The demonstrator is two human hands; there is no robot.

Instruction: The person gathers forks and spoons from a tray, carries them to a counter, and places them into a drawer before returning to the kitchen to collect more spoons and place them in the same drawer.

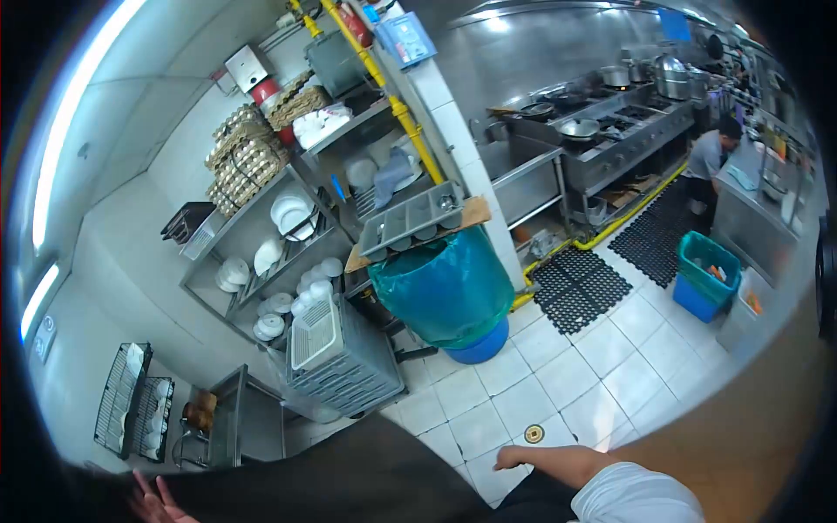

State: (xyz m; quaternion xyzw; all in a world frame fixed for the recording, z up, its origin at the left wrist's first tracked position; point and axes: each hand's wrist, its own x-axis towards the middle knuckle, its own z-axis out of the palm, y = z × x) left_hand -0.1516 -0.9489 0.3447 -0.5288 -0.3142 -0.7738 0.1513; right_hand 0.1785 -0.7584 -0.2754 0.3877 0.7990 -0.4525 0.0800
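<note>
I have my right hand (510, 457) at five o'clock, loosely clenched over the white tiled floor (558, 379), near a round drain (534, 433) in view; whether it grips anything, I can't tell. My left hand (159, 504) is at seven-thirty, released, fingers spread beside a dark expanse (349, 475) I can't make out. Centrally, a divided tray (411, 223) sits on a board (475, 212) over a teal-lined bin (449, 296). Stacked crates (349, 370) stand at seven, shelves with egg trays (244, 161) at ten, the steel stove (610, 144) at two, and a person (704, 159) bends by a steel tabletop (754, 187) towards three.
</note>
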